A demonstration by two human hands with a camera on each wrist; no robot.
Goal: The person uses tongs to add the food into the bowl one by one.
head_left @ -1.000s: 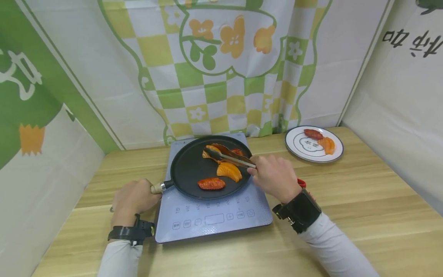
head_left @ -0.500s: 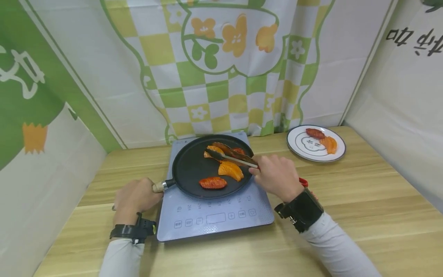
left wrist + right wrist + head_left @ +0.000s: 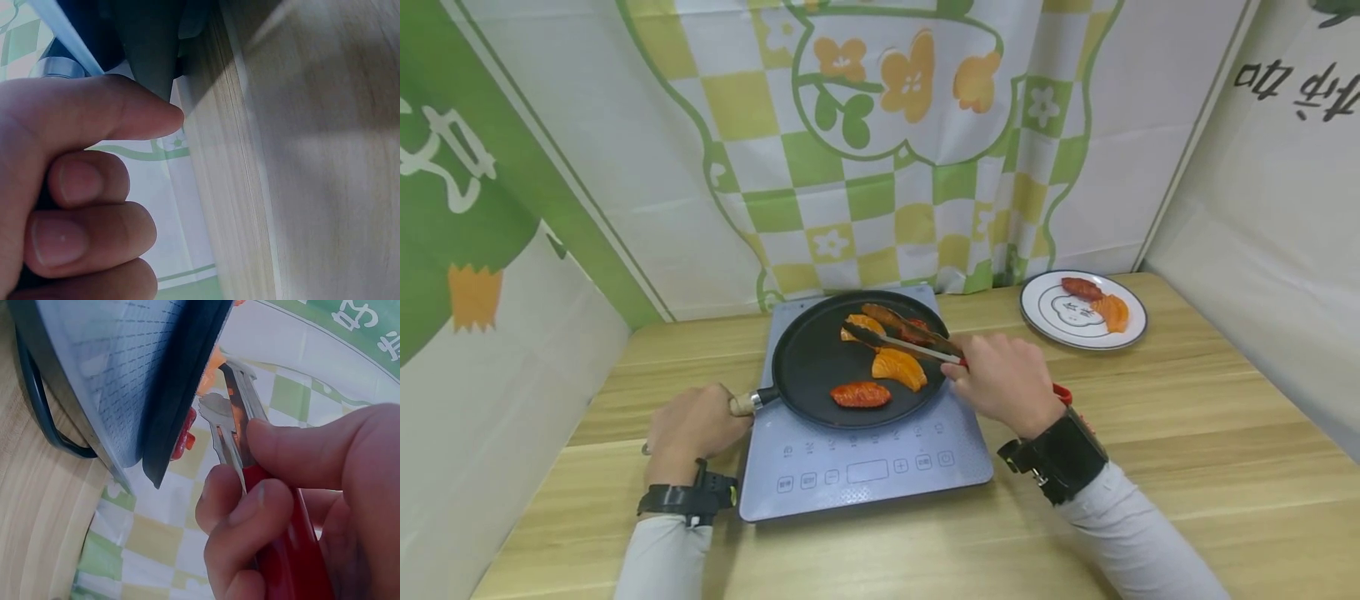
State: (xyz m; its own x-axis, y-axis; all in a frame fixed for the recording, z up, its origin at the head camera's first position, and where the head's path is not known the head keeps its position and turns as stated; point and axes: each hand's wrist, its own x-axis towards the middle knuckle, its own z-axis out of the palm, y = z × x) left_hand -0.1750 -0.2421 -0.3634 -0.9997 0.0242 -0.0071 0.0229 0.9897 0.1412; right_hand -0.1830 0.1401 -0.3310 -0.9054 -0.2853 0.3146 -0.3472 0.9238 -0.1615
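My left hand grips the wooden handle of a flat black frying pan. In the left wrist view its fingers are curled. My right hand holds metal tongs by their red handle, the thumb on one arm. The tongs' arms are spread apart over the pan, one dark tip at an orange, pale-striped slice like salmon. A red chicken wing shows between the arms. Nearer lie a second orange slice and a wing.
The pan stands on a pale induction cooker on a wooden table. At the back right is a white plate with another wing and orange slice. A checkered curtain hangs behind.
My right hand has shifted slightly right, and the tongs' arms have spread a little, showing more of the red wing between them. The left hand keeps its grip on the handle.
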